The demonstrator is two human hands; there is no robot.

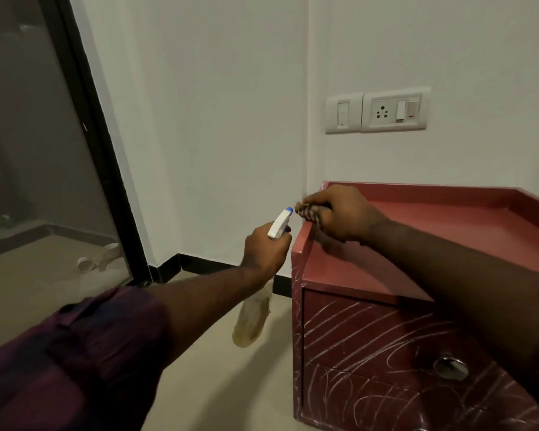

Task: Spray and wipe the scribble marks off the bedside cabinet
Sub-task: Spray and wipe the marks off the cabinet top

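Left hand [263,247] is wrapped around the spray bottle [252,318] just left of the red bedside cabinet [386,337]. Right hand [339,213] clutches a bunched cloth [305,211] on its top-left rim; white scribbles [355,321] cover the drawer fronts.

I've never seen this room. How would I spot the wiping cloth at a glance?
Find the red bedside cabinet in the wall corner, then its raised left rim. There the right hand grips a bunched brownish cloth, only a striped end showing past the fingers. Beside it, the spray bottle in the left hand has a white, blue-tipped head.
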